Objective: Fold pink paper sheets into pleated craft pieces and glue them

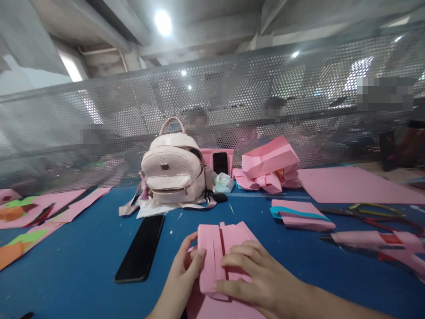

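Observation:
A folded piece of pink paper [209, 248], with lengthwise creases and a narrow strip standing out at its top, lies at the front middle of the table. My left hand [187, 270] is closed on its left edge, thumb on top and the other fingers partly hidden beside and behind it. Across its right part rests my right hand [255, 274], bent fingers apart, with fingertips touching the folds; nothing shows inside this hand. A flat sheet of pink paper [222, 309] extends below the folded piece, partly covered by it and my hands.
Left of my hands lies a black phone [141, 248]. A pale pink backpack [175, 168] stands behind. To the right are a folded pink paper with a blue strip [299, 215], scissors [375, 210] and a pink glue gun [372, 239]. A perforated metal screen [232, 97] closes the back.

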`<action>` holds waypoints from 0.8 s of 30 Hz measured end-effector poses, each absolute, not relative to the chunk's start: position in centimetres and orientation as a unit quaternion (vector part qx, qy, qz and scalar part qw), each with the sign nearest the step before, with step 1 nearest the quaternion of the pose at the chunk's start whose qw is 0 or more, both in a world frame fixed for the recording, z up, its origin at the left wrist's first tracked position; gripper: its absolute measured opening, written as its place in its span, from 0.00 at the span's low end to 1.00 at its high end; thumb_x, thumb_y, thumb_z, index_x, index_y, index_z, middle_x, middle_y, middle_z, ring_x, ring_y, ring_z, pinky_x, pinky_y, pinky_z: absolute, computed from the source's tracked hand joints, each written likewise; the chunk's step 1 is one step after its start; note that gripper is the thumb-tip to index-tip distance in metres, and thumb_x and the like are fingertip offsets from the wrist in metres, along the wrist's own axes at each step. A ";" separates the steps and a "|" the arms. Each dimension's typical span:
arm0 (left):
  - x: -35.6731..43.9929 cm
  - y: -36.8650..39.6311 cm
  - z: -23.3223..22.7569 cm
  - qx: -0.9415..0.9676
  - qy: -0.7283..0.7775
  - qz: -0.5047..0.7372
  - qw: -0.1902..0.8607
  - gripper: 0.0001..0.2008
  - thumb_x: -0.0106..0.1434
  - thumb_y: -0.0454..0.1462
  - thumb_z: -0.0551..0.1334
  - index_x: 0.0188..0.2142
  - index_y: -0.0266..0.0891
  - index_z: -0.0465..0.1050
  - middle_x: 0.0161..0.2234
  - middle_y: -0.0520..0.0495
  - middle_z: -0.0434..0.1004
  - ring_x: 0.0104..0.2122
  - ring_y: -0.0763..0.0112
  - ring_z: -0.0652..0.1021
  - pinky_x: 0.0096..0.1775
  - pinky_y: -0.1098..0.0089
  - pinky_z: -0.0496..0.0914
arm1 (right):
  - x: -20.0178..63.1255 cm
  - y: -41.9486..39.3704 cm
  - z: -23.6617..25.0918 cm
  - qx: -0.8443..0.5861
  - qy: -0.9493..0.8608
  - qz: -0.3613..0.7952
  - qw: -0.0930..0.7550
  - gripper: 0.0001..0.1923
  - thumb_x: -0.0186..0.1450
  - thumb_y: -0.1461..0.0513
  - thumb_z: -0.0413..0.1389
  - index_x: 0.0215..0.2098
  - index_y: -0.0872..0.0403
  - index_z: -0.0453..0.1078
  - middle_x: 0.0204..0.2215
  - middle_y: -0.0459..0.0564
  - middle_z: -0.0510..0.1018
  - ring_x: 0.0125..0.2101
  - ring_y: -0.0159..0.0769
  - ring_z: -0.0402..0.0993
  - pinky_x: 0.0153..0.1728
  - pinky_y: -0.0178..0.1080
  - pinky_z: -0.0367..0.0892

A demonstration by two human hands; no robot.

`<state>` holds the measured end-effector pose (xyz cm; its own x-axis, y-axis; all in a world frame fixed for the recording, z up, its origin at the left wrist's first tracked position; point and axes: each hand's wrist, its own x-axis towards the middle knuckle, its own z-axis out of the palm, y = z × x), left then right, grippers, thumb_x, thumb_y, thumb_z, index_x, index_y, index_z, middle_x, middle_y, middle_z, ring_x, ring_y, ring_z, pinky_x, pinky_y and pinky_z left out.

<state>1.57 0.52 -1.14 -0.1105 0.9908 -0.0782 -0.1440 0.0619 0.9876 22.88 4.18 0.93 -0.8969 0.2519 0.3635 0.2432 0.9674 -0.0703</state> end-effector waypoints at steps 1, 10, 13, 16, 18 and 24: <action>1.6 0.5 -1.1 0.416 0.509 0.544 0.522 0.29 0.56 0.53 0.67 0.51 0.39 0.70 0.20 0.56 0.66 0.21 0.74 0.66 0.28 0.74 0.63 | 22.9 4.2 1.0 -0.127 -0.974 0.011 0.188 0.25 0.67 0.68 0.50 0.61 0.44 0.61 0.51 0.50 0.69 0.49 0.40 0.62 0.53 0.45 0.55; 1.7 0.6 -1.4 0.410 0.495 0.559 0.524 0.29 0.56 0.52 0.67 0.51 0.38 0.70 0.19 0.58 0.62 0.20 0.76 0.62 0.26 0.75 0.60 | 23.0 4.1 1.1 -0.132 -0.972 0.012 0.196 0.25 0.69 0.67 0.49 0.62 0.42 0.60 0.51 0.50 0.70 0.49 0.40 0.62 0.53 0.45 0.55; 1.6 0.6 -1.4 0.416 0.491 0.557 0.525 0.29 0.57 0.52 0.67 0.52 0.38 0.69 0.20 0.58 0.64 0.20 0.76 0.63 0.26 0.75 0.61 | 22.9 4.1 1.1 -0.127 -0.972 0.005 0.197 0.25 0.68 0.67 0.49 0.62 0.43 0.60 0.50 0.51 0.70 0.49 0.40 0.62 0.53 0.45 0.55; 1.5 0.6 -1.5 0.421 0.490 0.552 0.527 0.29 0.57 0.53 0.67 0.52 0.38 0.69 0.21 0.56 0.66 0.21 0.75 0.66 0.27 0.74 0.62 | 22.9 4.1 1.2 -0.120 -0.973 -0.001 0.196 0.26 0.68 0.68 0.49 0.62 0.44 0.59 0.50 0.51 0.70 0.48 0.39 0.63 0.53 0.45 0.55; 1.5 0.6 -1.5 0.423 0.490 0.550 0.527 0.30 0.57 0.53 0.67 0.52 0.38 0.69 0.20 0.56 0.66 0.21 0.74 0.66 0.27 0.74 0.61 | 22.9 4.1 1.2 -0.116 -0.973 -0.001 0.199 0.26 0.68 0.67 0.48 0.63 0.44 0.59 0.50 0.50 0.70 0.48 0.39 0.63 0.53 0.44 0.55; 1.6 0.7 -1.6 0.424 0.489 0.549 0.529 0.32 0.56 0.54 0.67 0.53 0.38 0.68 0.22 0.55 0.67 0.22 0.73 0.66 0.27 0.74 0.60 | 23.0 4.1 1.1 -0.110 -0.974 0.009 0.196 0.26 0.69 0.67 0.47 0.63 0.43 0.58 0.50 0.50 0.70 0.50 0.39 0.62 0.54 0.45 0.55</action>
